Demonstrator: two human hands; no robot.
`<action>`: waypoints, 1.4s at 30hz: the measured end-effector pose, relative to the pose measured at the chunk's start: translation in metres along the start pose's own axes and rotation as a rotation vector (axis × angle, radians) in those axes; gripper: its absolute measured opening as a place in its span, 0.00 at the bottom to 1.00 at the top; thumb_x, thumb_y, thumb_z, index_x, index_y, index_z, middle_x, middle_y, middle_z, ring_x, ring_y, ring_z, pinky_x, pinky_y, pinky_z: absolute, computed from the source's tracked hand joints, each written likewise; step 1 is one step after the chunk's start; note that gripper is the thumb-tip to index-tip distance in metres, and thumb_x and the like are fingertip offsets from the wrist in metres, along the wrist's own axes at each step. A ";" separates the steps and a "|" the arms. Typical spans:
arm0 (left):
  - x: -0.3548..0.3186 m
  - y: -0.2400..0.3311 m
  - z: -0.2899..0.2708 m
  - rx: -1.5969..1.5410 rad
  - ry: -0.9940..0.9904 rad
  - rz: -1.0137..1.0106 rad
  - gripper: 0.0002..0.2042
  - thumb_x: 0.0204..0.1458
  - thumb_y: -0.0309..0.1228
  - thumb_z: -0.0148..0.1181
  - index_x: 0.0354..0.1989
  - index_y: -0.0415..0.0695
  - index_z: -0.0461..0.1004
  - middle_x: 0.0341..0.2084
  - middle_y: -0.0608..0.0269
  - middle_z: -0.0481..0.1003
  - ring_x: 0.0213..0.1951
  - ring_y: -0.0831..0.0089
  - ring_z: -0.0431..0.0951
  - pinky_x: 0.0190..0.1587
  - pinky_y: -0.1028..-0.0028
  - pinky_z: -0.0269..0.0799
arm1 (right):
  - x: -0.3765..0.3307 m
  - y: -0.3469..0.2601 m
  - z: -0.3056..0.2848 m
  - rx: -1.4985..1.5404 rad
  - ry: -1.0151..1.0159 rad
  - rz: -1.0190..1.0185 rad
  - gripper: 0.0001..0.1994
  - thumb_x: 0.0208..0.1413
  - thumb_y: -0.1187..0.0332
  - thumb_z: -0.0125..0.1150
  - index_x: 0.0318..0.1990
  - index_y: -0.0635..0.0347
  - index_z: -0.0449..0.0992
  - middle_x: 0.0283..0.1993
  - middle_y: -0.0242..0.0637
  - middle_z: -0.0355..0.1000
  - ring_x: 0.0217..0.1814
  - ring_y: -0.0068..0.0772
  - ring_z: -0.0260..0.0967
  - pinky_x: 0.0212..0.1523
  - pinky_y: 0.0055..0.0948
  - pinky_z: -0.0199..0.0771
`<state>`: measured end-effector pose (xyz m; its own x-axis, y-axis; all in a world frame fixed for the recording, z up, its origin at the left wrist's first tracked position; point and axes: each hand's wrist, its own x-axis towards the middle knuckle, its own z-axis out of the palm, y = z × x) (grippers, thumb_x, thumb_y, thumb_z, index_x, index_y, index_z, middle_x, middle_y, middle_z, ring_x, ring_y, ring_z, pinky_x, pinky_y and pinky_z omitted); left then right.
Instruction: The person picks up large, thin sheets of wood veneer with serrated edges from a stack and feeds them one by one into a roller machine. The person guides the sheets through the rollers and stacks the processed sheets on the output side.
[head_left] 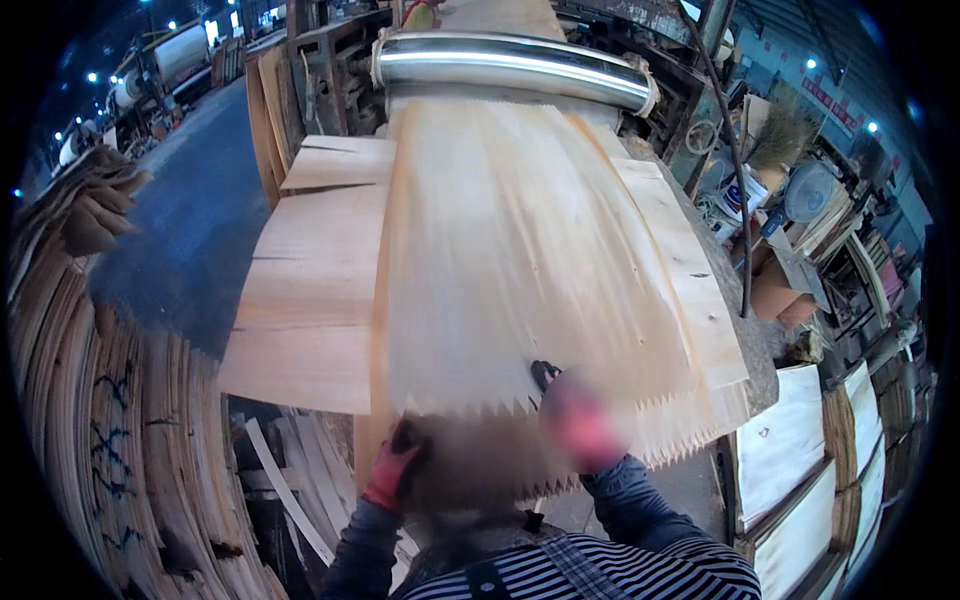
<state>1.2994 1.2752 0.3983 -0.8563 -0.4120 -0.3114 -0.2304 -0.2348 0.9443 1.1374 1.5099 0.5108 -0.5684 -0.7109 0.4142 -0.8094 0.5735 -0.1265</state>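
head view: only camera; hands blurred, rim bent by the lens.
sheet: thin pale wood veneer sheet with a saw-toothed near edge (520, 260) lies on the stack of pale veneer sheets (310, 300), running from the shiny steel roller (510, 62) down to the hands.
left hand: red-gloved left hand (392, 474) sits at the toothed near edge; fingers look curled around it, grip not certain through the blur.
right hand: red-gloved right hand (578, 425) rests on the same edge; fingers too smeared, cannot tell how far closed or whether they pinch the sheet.
risk 1: sheet is thin with long grain lines; uneven pull between the hands could likely split it along the grain.
risk 2: toothed tips look fragile; catching on the sheets below could snap them.
risk 3: far end is at the roller; a skewed pull may drag it crooked.
edges: stack's left edge overhangs, with splits showing; grey desk (765, 370) shows only as a narrow strip right.
room left: upright stacks of veneer offcuts (110, 420) crowd close; blue-grey floor (190, 230) open beyond.
room right: white boards (790, 440), dark hanging cable (738, 200) and clutter; tight.
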 end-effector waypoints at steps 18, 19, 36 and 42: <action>-0.014 -0.015 0.016 0.865 0.434 0.150 0.33 0.45 0.39 0.57 0.58 0.40 0.51 0.43 0.45 0.67 0.41 0.52 0.70 0.42 0.61 0.67 | 0.057 0.024 0.068 0.171 -0.105 0.080 0.31 0.47 0.60 0.54 0.59 0.57 0.53 0.60 0.46 0.53 0.63 0.47 0.46 0.63 0.41 0.40; -0.006 -0.013 0.010 0.828 0.421 0.108 0.32 0.46 0.37 0.56 0.58 0.41 0.51 0.41 0.47 0.68 0.38 0.56 0.72 0.39 0.63 0.69 | 0.024 0.023 0.067 0.173 -0.160 0.058 0.32 0.46 0.59 0.55 0.59 0.58 0.53 0.59 0.48 0.53 0.62 0.49 0.46 0.63 0.41 0.40; -0.018 0.019 -0.010 -0.273 0.180 0.187 0.19 0.56 0.35 0.46 0.55 0.43 0.58 0.45 0.58 0.68 0.43 0.71 0.70 0.47 0.73 0.67 | -0.142 -0.080 0.064 -0.023 -0.657 0.343 0.46 0.37 0.43 0.59 0.59 0.64 0.50 0.64 0.48 0.43 0.66 0.51 0.38 0.62 0.51 0.37; -0.027 -0.033 -0.048 -0.161 0.085 0.198 0.18 0.54 0.28 0.47 0.54 0.41 0.59 0.50 0.57 0.62 0.49 0.68 0.66 0.46 0.73 0.67 | -0.138 -0.081 0.059 0.016 -0.812 0.255 0.48 0.31 0.42 0.62 0.59 0.59 0.52 0.64 0.46 0.43 0.66 0.50 0.36 0.63 0.49 0.35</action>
<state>1.3523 1.2523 0.3705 -0.8340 -0.5345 -0.1368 0.0198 -0.2768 0.9607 1.2729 1.5374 0.4109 -0.6581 -0.6360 -0.4029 -0.6410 0.7541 -0.1433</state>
